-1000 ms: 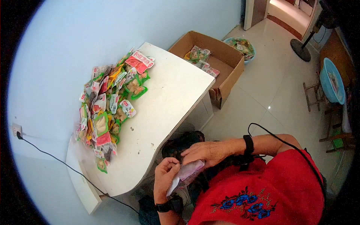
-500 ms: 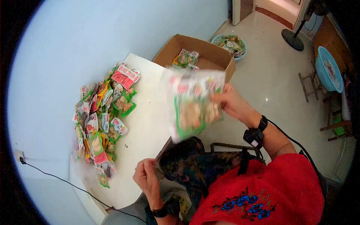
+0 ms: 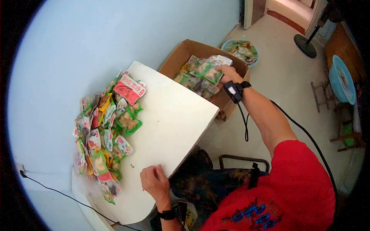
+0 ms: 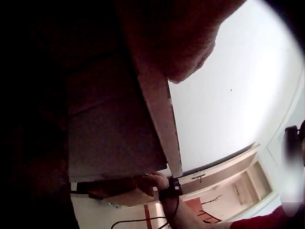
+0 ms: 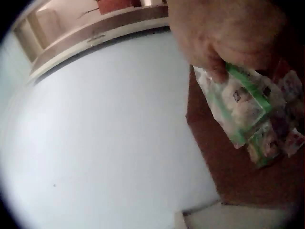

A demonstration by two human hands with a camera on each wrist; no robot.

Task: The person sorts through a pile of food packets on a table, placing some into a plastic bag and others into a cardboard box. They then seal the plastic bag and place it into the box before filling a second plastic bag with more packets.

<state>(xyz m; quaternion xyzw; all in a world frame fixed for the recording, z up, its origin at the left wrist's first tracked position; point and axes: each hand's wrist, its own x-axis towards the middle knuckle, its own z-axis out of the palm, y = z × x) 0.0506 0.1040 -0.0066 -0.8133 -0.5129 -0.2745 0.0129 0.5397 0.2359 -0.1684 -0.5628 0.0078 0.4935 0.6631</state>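
My right hand [image 3: 228, 74] reaches into the cardboard box [image 3: 185, 48] and pinches a clear bag of snack packets [image 3: 207, 70] by its edge. In the right wrist view, thumb and fingers grip the top of this green-edged bag [image 5: 245, 107], over other packets [image 5: 267, 145] lower in the box. My left hand [image 3: 155, 183] is at the front edge of the white table [image 3: 175, 104], fingers loosely bent and holding nothing. A heap of small snack packets [image 3: 104, 138] lies to its left, against the wall.
Behind the box, a blue basin [image 3: 257, 57] of packets stands on the floor. Another blue basin [image 3: 341, 82] rests on a wooden stool at the right, near a standing fan [image 3: 305, 46]. A black cable [image 3: 69, 198] runs past the table's left side.
Both hands were together at the lap over a clear bag. My right hand then lifted the bag with packets inside across the table and into the box. My left hand moved onto the table edge.
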